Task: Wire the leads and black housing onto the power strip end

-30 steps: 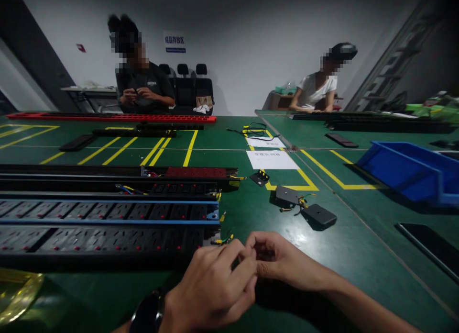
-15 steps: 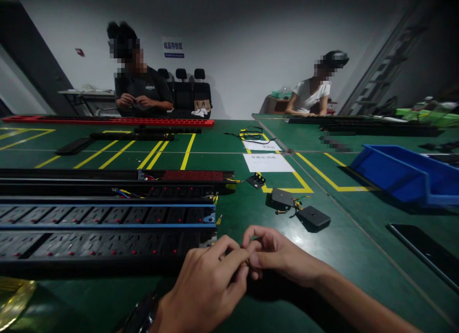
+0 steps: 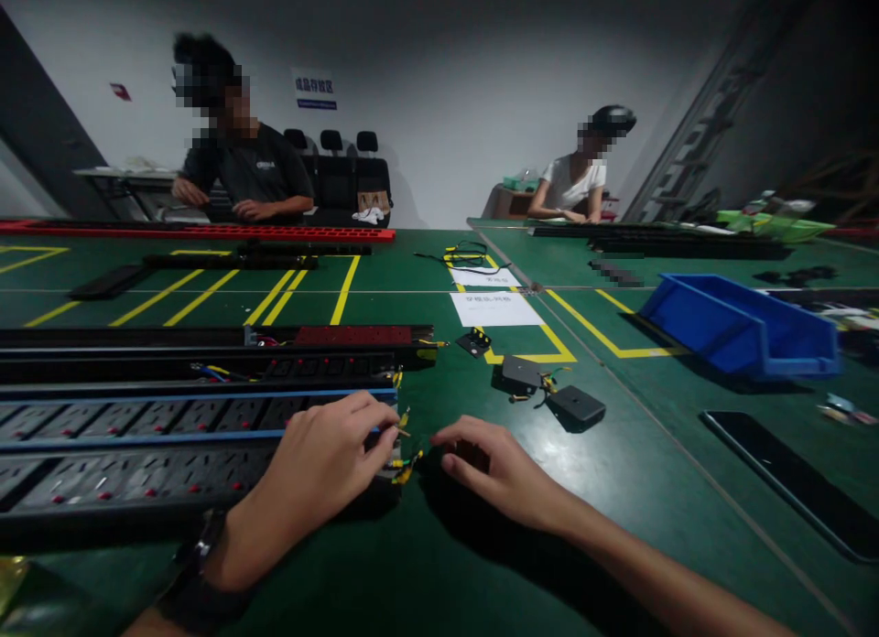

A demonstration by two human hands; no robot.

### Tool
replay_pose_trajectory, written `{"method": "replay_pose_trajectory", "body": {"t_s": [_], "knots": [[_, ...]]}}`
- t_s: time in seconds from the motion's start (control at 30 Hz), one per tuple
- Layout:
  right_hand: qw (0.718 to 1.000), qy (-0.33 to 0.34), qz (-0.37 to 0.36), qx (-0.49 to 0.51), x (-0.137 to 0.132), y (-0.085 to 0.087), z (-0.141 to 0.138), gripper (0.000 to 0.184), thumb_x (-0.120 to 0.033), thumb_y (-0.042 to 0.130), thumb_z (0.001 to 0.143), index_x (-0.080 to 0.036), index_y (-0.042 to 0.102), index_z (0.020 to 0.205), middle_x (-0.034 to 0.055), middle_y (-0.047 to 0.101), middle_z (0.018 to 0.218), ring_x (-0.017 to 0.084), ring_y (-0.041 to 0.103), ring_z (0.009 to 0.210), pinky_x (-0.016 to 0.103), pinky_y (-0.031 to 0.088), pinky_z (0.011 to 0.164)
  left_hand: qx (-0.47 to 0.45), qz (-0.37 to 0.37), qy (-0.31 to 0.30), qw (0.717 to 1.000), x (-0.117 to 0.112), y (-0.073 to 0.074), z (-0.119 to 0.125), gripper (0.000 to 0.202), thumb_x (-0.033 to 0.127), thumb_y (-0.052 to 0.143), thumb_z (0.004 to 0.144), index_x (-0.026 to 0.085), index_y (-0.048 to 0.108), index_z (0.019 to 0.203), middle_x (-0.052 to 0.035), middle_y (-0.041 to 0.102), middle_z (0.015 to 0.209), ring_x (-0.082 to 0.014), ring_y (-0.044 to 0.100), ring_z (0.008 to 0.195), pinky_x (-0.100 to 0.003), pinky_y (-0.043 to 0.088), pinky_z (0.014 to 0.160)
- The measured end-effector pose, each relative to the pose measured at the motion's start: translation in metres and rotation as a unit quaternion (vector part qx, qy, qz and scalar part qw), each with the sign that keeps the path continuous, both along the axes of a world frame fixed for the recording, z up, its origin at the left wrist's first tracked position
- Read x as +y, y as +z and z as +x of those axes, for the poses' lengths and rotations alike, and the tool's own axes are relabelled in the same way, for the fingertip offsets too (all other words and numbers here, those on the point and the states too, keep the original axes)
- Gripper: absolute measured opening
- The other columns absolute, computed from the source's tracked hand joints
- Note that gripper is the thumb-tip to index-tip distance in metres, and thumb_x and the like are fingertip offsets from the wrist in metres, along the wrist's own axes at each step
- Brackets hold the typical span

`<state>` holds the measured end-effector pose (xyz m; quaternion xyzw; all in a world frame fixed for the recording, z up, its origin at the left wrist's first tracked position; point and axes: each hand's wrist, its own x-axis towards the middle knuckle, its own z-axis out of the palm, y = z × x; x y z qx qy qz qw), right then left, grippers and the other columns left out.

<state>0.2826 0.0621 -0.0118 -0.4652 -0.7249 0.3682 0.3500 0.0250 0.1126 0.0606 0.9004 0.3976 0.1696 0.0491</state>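
Note:
My left hand (image 3: 336,445) is over the end of a black socket strip with blue edges (image 3: 233,415). Its thumb and fingers pinch a thin brass-coloured piece (image 3: 404,431), too small to identify for certain. My right hand (image 3: 491,458) is just right of the strip ends, fingers curved and apart from the thumb, with nothing visible in it. Between the hands, a short green-yellow wire (image 3: 415,461) sticks out from the end of the nearest black socket strip (image 3: 157,477). That strip lies parallel to the blue-edged one and is partly covered by my left forearm.
Beyond lie two black box-shaped parts (image 3: 577,406) with wires, a small black bracket (image 3: 475,340) and paper sheets (image 3: 495,309). A blue bin (image 3: 742,330) and a phone (image 3: 789,481) are on the right. Two people (image 3: 251,175) work across the green table.
My hands, together before, have separated. The left moved left over the strip ends with the small piece; the right opened. The view turned slightly right. The person across on the left lowered their hands.

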Motion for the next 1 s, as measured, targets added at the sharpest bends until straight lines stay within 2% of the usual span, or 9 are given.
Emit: {"method": "replay_pose_trajectory", "body": {"t_s": [0.1,0.2,0.3,0.63,1.0], "knots": [[0.998,0.031,0.029,-0.053,-0.0039,0.0042,-0.0023,0.029,-0.032,0.061,0.105,-0.023,0.073,0.129,0.0082,0.073,0.107,0.022,0.067,0.096,0.036,0.052,0.087,0.044,-0.015,-0.002,0.999,-0.0013,-0.0022,0.0027,0.016,0.021,0.066,0.099,0.026,0.08,0.102,-0.0006,0.079,0.098,-0.017,0.075,0.081,-0.023,0.046,0.064],[0.995,0.053,0.03,-0.076,-0.006,0.0057,-0.0039,0.033,-0.027,0.06,0.104,-0.023,0.073,0.134,0.0084,0.07,0.108,0.02,0.066,0.091,0.033,0.052,0.082,0.066,-0.011,-0.017,0.998,-0.0047,-0.0017,0.0054,0.016,0.021,0.065,0.1,0.026,0.08,0.102,-0.0006,0.078,0.099,-0.0165,0.074,0.079,-0.023,0.045,0.062],[0.993,0.06,0.031,-0.095,-0.0066,0.0055,-0.0043,0.037,-0.022,0.059,0.103,-0.024,0.072,0.138,0.0092,0.07,0.111,0.02,0.066,0.093,0.032,0.052,0.082,0.077,0.009,-0.043,0.996,-0.0075,-0.0007,0.0062,0.016,0.021,0.065,0.101,0.026,0.08,0.103,-0.0003,0.077,0.099,-0.0154,0.073,0.077,-0.022,0.043,0.06],[0.989,0.071,0.039,-0.126,-0.0062,0.0014,-0.0008,0.044,-0.022,0.058,0.103,-0.025,0.07,0.146,0.0078,0.066,0.102,0.02,0.062,0.086,0.032,0.048,0.076,0.084,0.049,-0.064,0.993,-0.0072,-0.0062,0.0044,0.013,0.019,0.068,0.1,0.024,0.08,0.099,-0.001,0.076,0.09,-0.0183,0.07,0.076,-0.026,0.046,0.066],[0.986,0.082,0.041,-0.137,-0.0057,0.0028,-0.0003,0.043,-0.021,0.056,0.104,-0.021,0.07,0.145,0.0095,0.068,0.102,0.021,0.063,0.087,0.032,0.046,0.077,0.111,0.016,-0.068,0.991,-0.0052,-0.005,0.0029,0.014,0.022,0.067,0.103,0.025,0.08,0.101,-0.0017,0.078,0.096,-0.0217,0.071,0.088,-0.029,0.046,0.069]]}}
